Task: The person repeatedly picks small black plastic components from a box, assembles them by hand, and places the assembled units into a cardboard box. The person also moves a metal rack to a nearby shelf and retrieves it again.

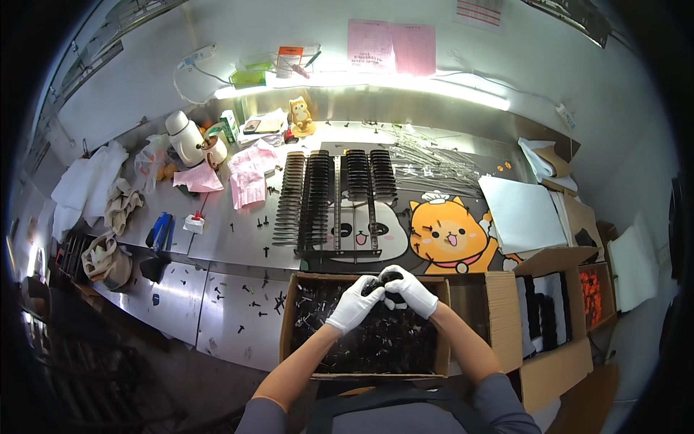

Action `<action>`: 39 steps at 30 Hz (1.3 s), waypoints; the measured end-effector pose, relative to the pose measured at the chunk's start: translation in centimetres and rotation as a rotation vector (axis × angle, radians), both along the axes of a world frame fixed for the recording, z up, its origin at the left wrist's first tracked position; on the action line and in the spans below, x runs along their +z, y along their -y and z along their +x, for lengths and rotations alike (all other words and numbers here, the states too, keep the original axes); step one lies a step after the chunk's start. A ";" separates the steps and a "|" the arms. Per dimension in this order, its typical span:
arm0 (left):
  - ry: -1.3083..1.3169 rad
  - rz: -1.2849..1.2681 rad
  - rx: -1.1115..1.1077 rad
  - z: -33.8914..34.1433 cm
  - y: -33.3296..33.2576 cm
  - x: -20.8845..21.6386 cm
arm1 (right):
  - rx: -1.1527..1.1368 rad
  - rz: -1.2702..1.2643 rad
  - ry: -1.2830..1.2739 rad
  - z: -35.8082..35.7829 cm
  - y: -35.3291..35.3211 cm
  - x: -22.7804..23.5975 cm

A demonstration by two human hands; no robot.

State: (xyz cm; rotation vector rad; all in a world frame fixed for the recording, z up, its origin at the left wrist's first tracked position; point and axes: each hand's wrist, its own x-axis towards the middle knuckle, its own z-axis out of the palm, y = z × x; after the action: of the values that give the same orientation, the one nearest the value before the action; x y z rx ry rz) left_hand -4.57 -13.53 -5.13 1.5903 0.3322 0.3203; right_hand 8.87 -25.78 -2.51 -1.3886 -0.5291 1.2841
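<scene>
My left hand (353, 305) and my right hand (410, 291), both in white gloves, meet above an open cardboard box (286, 318). Between their closed fingers is a small glossy black part (391, 278); its exact kind cannot be made out. Many small black and clear pieces (376, 343) fill the box beneath my hands. Beyond it stands a black rack (340, 253) with rows of stacked dark curved pieces (316, 202). The rack rests on a mat with a panda and an orange cat (450, 235).
At right, an open carton (542, 376) holds dark and grey pieces, beside a box of orange parts (593, 296). Loose black screws (241, 329) and a blue tool (157, 231) lie on the metal table. Thin rods (441, 163), a white flask (184, 137) and pink papers (249, 173) are farther back.
</scene>
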 end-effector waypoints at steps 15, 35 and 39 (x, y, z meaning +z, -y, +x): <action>-0.377 -0.064 -0.262 -3.1 1.1 -1.8 | 0.162 0.040 1.244 -4.9 3.8 -3.0; -0.299 0.245 -0.195 -0.4 -2.9 -1.0 | 0.299 -0.078 0.996 -0.1 2.3 0.0; 0.174 0.421 0.120 8.3 -11.5 4.2 | -0.209 0.131 0.947 10.4 -3.9 1.4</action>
State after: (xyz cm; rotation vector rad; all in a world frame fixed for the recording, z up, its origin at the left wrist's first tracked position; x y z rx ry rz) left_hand 3.72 -2.05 -0.90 1.9413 0.2348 0.6495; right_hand 19.31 -21.93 -1.08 -1.8396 -1.0385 0.3479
